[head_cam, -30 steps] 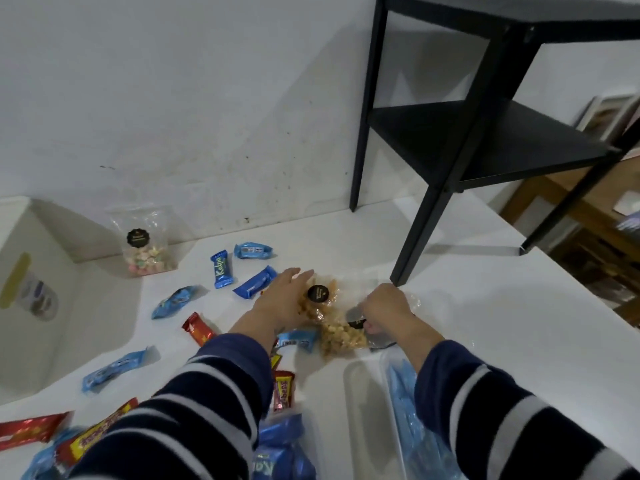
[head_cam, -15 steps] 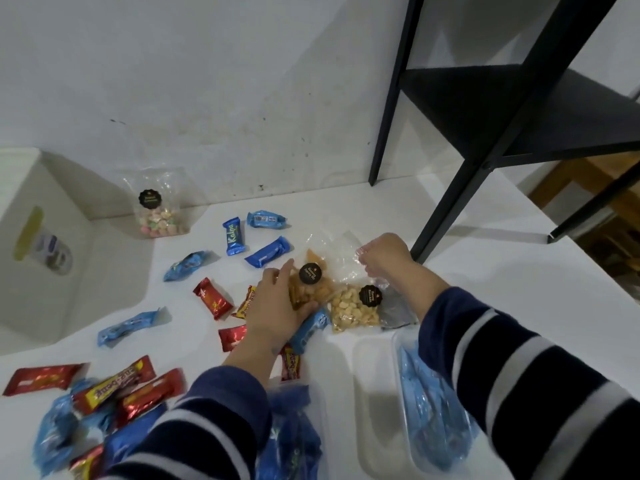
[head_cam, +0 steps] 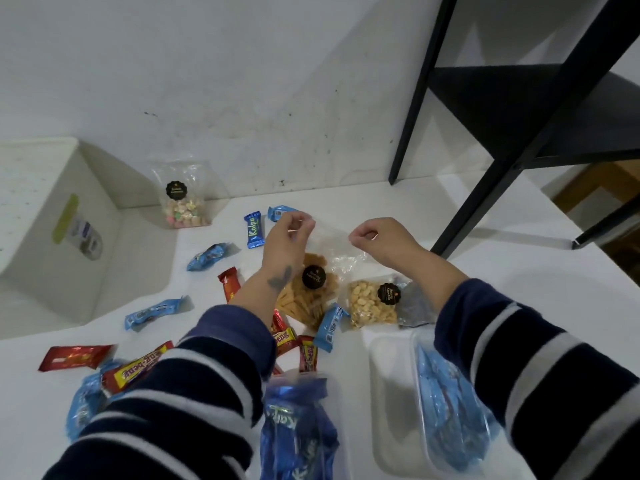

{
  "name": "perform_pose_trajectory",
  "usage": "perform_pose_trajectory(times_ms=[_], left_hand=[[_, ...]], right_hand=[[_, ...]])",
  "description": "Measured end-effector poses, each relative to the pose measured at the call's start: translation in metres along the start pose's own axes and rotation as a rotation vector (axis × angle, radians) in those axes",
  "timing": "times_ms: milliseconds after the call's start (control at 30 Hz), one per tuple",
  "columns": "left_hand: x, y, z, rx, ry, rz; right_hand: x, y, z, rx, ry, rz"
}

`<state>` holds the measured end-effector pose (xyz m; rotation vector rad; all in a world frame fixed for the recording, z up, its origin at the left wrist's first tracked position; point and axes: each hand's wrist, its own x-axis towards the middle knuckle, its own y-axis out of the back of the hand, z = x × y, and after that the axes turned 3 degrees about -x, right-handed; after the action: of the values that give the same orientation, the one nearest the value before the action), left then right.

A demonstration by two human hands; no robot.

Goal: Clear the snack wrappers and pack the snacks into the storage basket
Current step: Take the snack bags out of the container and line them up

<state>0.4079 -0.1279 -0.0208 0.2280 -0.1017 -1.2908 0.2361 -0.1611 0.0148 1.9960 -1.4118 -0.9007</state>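
My left hand (head_cam: pixel 285 242) and my right hand (head_cam: pixel 379 241) each pinch a top corner of a clear bag of orange chips (head_cam: pixel 311 296) with a black round sticker, holding it up over the white table. A second clear bag of pale yellow snacks (head_cam: pixel 372 303) lies to its right, under my right forearm. Blue bars (head_cam: pixel 255 229) and red bars (head_cam: pixel 228 287) lie scattered on the table to the left. A clear container (head_cam: pixel 388 403) with blue wrappers stands at the lower right. Another clear container holding blue packs (head_cam: pixel 298 427) is at the bottom centre.
A white bin (head_cam: pixel 52 233) stands at the left. A clear bag of pastel sweets (head_cam: pixel 181 199) leans against the wall. A black metal shelf frame (head_cam: pixel 485 188) stands on the table at the right, its leg close to my right hand.
Both hands have lifted from the table to the top corners of the orange chip bag, and it now hangs upright between them. The camera view has tilted further down.
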Motion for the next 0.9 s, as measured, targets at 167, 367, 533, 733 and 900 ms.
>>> perform_pose_trajectory(times_ms=[167,367,533,733,900], left_hand=[[0.002,-0.003,-0.005,-0.051,0.014,-0.011],[0.004,-0.006,-0.004,-0.029,0.044,0.017],[0.002,-0.007,-0.004,-0.016,0.023,0.033],[0.001,-0.006,-0.003,-0.030,0.033,0.041],[0.000,-0.007,-0.003,-0.036,0.035,0.037]], right_hand=[[0.000,-0.010,0.003,-0.047,-0.058,-0.012],[0.000,-0.024,0.005,-0.060,-0.092,-0.006],[0.004,-0.025,0.002,-0.018,-0.054,0.020],[0.005,-0.025,-0.001,-0.007,-0.053,0.041],[0.006,-0.026,-0.008,0.010,-0.021,0.069]])
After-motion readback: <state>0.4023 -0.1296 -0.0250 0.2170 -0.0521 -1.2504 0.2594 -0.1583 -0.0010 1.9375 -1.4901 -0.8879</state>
